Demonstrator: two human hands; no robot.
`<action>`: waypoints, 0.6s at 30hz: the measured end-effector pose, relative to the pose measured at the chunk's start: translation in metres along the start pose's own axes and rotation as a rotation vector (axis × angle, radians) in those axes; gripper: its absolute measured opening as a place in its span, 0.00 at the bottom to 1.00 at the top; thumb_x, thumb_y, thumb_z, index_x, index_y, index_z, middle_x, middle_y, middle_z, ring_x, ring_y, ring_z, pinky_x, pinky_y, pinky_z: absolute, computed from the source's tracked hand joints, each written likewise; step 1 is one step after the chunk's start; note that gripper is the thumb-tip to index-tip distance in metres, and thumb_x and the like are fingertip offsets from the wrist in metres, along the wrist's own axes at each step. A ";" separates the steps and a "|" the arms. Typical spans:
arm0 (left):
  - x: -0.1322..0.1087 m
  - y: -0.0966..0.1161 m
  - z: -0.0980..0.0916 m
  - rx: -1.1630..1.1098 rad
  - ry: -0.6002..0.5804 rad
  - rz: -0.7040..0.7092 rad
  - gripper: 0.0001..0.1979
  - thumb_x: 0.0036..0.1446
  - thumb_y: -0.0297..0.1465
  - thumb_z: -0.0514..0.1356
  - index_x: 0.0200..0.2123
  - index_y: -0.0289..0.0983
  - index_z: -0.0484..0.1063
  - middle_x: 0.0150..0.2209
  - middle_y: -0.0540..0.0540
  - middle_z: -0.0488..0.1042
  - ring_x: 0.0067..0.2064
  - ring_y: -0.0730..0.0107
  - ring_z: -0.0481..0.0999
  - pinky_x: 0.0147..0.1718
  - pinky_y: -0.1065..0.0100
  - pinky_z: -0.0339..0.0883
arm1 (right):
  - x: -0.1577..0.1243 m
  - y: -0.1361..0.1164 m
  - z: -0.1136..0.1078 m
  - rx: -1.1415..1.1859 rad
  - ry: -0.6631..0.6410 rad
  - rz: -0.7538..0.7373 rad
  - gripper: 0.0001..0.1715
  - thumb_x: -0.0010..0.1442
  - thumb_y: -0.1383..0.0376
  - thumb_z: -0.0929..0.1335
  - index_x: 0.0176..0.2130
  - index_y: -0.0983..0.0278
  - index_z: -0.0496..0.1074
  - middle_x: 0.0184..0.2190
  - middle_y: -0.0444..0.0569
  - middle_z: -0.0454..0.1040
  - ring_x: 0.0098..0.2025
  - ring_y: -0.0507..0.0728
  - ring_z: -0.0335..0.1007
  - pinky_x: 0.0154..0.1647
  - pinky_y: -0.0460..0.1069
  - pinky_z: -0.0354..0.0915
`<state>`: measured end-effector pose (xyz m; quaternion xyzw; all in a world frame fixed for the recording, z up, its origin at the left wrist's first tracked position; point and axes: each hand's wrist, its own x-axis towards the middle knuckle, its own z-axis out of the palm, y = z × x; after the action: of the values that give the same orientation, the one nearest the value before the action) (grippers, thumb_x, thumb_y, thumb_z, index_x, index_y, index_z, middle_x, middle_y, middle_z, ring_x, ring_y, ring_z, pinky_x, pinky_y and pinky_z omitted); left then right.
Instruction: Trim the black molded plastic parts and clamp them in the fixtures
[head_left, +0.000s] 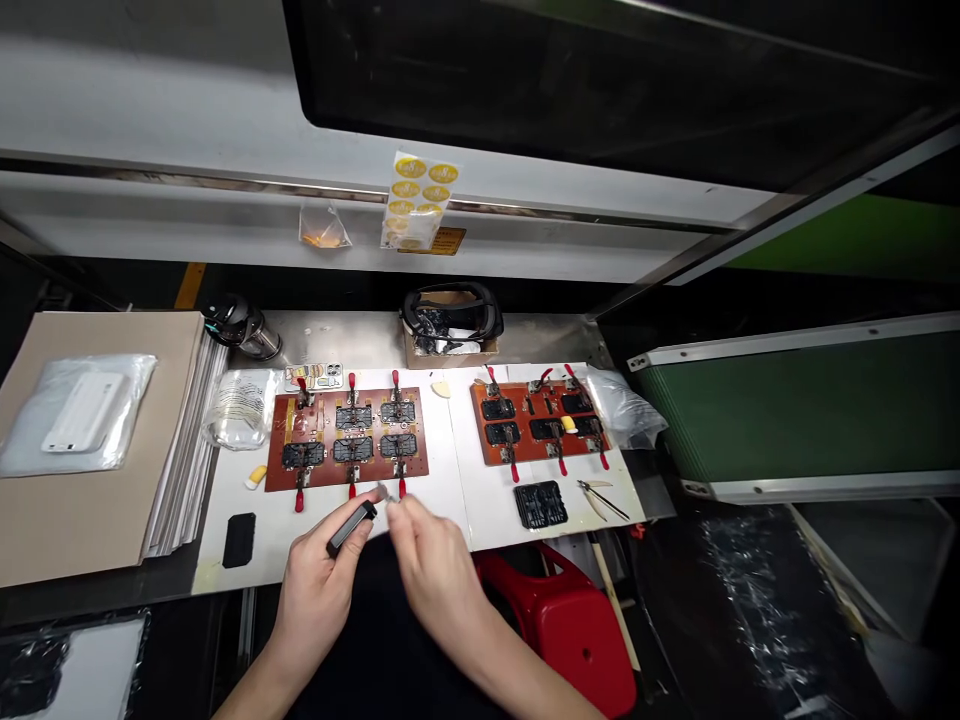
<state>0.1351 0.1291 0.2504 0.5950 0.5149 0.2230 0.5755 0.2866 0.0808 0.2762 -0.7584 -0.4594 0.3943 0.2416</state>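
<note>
My left hand is closed around a slim black rectangular piece, held on edge above the table's front. Close beside it, my right hand pinches something small and greyish at its fingertips, too small to name. Just beyond both hands lies a reddish-brown fixture board with red-handled toggle clamps and several black plates in its slots. A second fixture board of the same sort lies to the right. A flat black piece rests on the white sheet left of my left hand.
Right of my hands lie a black ribbed part and pointed pliers. Behind stand a carton and a dark flask. Stacked cardboard borders the left; a red stool sits below the table's edge.
</note>
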 end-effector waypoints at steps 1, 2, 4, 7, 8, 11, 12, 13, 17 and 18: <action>0.000 0.000 0.000 0.017 0.009 0.012 0.19 0.63 0.38 0.59 0.56 0.41 0.74 0.53 0.45 0.78 0.57 0.56 0.76 0.56 0.59 0.71 | 0.005 0.007 -0.002 0.078 0.037 0.041 0.26 0.72 0.49 0.54 0.29 0.60 0.60 0.21 0.42 0.64 0.22 0.51 0.57 0.25 0.47 0.48; 0.000 -0.001 -0.001 0.029 0.016 0.028 0.19 0.63 0.38 0.59 0.55 0.42 0.75 0.52 0.46 0.79 0.56 0.55 0.77 0.55 0.59 0.72 | 0.010 0.015 -0.004 0.181 0.056 0.085 0.27 0.71 0.47 0.54 0.28 0.60 0.59 0.21 0.41 0.62 0.22 0.51 0.56 0.24 0.47 0.48; 0.000 -0.003 -0.001 0.049 0.025 0.066 0.18 0.63 0.37 0.59 0.55 0.43 0.76 0.49 0.47 0.81 0.54 0.54 0.78 0.52 0.59 0.76 | 0.019 0.027 -0.008 0.439 0.014 0.185 0.29 0.69 0.43 0.54 0.28 0.60 0.57 0.19 0.39 0.56 0.20 0.49 0.50 0.21 0.46 0.47; 0.000 -0.007 -0.002 0.100 0.035 0.133 0.18 0.64 0.34 0.58 0.56 0.44 0.74 0.48 0.47 0.81 0.52 0.54 0.79 0.50 0.58 0.77 | 0.026 0.035 -0.007 0.713 -0.111 0.252 0.30 0.65 0.39 0.58 0.30 0.60 0.59 0.18 0.35 0.51 0.16 0.46 0.40 0.17 0.44 0.42; 0.000 -0.009 -0.003 0.125 0.031 0.172 0.19 0.64 0.32 0.58 0.57 0.45 0.73 0.49 0.47 0.81 0.53 0.56 0.79 0.51 0.58 0.76 | 0.028 0.035 -0.005 0.738 -0.140 0.240 0.30 0.64 0.39 0.60 0.31 0.61 0.61 0.18 0.35 0.53 0.16 0.46 0.40 0.16 0.44 0.41; 0.000 -0.015 -0.005 0.221 -0.022 0.414 0.22 0.64 0.24 0.56 0.59 0.47 0.70 0.55 0.47 0.76 0.58 0.58 0.73 0.59 0.54 0.68 | 0.035 0.034 0.005 0.761 -0.275 0.244 0.34 0.62 0.36 0.60 0.34 0.64 0.67 0.21 0.40 0.62 0.15 0.45 0.44 0.15 0.43 0.42; 0.000 -0.018 -0.005 0.257 -0.044 0.514 0.24 0.63 0.21 0.55 0.59 0.48 0.70 0.57 0.47 0.74 0.61 0.59 0.70 0.61 0.52 0.66 | 0.039 0.035 0.010 0.782 -0.360 0.270 0.36 0.62 0.35 0.59 0.34 0.65 0.68 0.22 0.40 0.63 0.15 0.45 0.43 0.15 0.44 0.41; 0.000 -0.022 -0.006 0.293 -0.061 0.601 0.27 0.63 0.18 0.54 0.58 0.50 0.71 0.60 0.47 0.72 0.63 0.58 0.67 0.62 0.50 0.64 | 0.043 0.037 0.015 0.802 -0.444 0.291 0.37 0.60 0.34 0.60 0.34 0.65 0.69 0.21 0.40 0.62 0.16 0.45 0.42 0.15 0.44 0.40; -0.005 -0.049 -0.009 0.376 -0.086 0.656 0.33 0.61 0.13 0.48 0.57 0.54 0.71 0.67 0.49 0.60 0.68 0.57 0.57 0.63 0.46 0.59 | 0.063 0.051 0.038 0.781 -0.559 0.262 0.32 0.54 0.37 0.68 0.34 0.63 0.67 0.17 0.33 0.51 0.17 0.46 0.37 0.16 0.44 0.39; -0.008 -0.057 -0.011 0.379 -0.088 0.602 0.34 0.61 0.13 0.46 0.57 0.54 0.71 0.68 0.48 0.58 0.69 0.57 0.54 0.65 0.44 0.56 | 0.067 0.055 0.043 0.745 -0.518 0.243 0.30 0.54 0.39 0.69 0.34 0.63 0.66 0.16 0.32 0.49 0.17 0.46 0.37 0.16 0.44 0.39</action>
<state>0.1025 0.1165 0.2031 0.8252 0.3235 0.2574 0.3849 0.2966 0.1151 0.1861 -0.5450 -0.2397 0.7339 0.3270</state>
